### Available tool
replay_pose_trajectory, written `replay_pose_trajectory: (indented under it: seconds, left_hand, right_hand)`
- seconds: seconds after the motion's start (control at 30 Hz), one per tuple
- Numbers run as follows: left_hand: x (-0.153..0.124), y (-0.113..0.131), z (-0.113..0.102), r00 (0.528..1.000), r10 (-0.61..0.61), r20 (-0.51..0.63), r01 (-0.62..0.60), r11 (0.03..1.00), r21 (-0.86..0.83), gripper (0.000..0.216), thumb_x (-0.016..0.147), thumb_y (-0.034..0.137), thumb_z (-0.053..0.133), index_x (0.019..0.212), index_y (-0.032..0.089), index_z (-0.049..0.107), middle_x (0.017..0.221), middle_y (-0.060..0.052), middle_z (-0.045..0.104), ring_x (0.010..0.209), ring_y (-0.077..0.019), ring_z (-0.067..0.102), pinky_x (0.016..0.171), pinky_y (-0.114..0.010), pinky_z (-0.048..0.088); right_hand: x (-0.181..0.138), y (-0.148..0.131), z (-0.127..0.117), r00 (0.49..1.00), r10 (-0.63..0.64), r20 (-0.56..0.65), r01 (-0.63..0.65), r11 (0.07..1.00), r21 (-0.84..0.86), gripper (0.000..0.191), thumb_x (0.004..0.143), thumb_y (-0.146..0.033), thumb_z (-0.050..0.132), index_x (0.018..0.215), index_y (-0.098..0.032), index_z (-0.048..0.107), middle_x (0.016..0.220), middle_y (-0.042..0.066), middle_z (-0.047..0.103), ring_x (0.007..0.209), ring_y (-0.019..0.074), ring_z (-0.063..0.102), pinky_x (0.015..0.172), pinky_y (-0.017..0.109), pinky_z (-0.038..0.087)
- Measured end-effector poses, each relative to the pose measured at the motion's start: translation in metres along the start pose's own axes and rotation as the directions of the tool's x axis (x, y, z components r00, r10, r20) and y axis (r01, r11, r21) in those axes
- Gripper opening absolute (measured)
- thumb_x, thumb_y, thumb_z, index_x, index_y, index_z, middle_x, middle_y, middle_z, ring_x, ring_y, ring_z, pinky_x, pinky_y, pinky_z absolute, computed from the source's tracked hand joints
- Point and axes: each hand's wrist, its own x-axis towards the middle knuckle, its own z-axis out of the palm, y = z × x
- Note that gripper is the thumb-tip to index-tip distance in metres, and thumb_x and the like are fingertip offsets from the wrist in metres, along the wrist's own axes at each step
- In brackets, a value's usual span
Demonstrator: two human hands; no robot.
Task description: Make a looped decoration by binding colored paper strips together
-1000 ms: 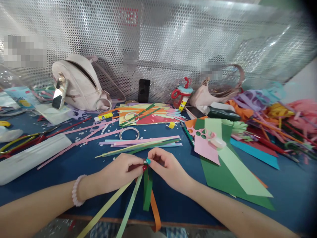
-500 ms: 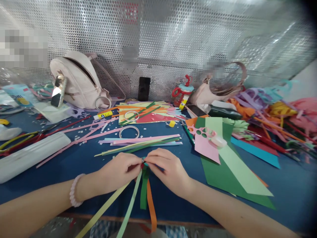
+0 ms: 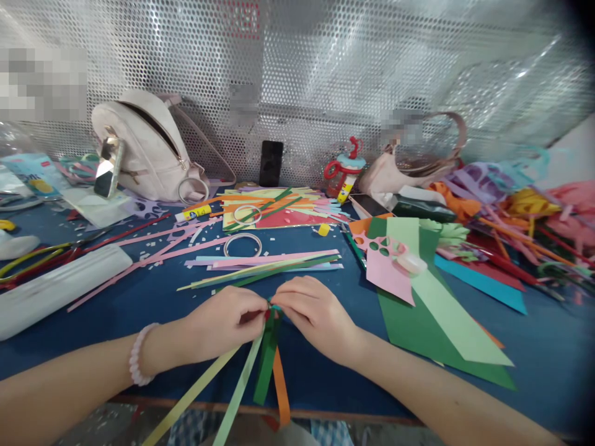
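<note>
My left hand point(image 3: 223, 325) and my right hand point(image 3: 313, 316) meet at the middle of the blue table point(image 3: 139, 310), fingertips pinched together on the top ends of a bundle of paper strips point(image 3: 267, 356). The strips are light green, dark green and orange, and they hang down past the table's front edge. A small teal piece shows between my fingertips. A bead bracelet point(image 3: 136, 362) sits on my left wrist.
More paper strips point(image 3: 264, 266) lie just behind my hands, with a tape ring point(image 3: 242, 244) and a glue stick point(image 3: 193, 214). Green and pink paper sheets point(image 3: 418, 291) lie right. A pale backpack point(image 3: 144, 148), a phone point(image 3: 271, 163) and a paper heap point(image 3: 520, 217) line the back.
My hands stayed pinched on the strips and drew a little closer together; the hanging strips swung slightly. The view shifted a bit.
</note>
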Motion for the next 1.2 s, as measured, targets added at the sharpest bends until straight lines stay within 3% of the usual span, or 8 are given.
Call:
replay_pose_trajectory:
  seconds: [1.2]
  left_hand:
    - [-0.0003,-0.0014,-0.0011,1.0,0.013,0.007,-0.012,1.0,-0.009,0.023,0.077,0.012,0.041,0.058,0.018,0.029,0.054,0.005,0.03,0.051,-0.0084,0.028,0.05,-0.021,0.023]
  right_hand:
    - [0.0004,0.0006,-0.0045,0.998,-0.046,0.045,0.046,0.999,0.017,0.013,0.087,-0.016,0.051,0.087,-0.015,0.063,0.085,0.006,0.068,0.076,0.0141,0.059,0.067,0.028,0.047]
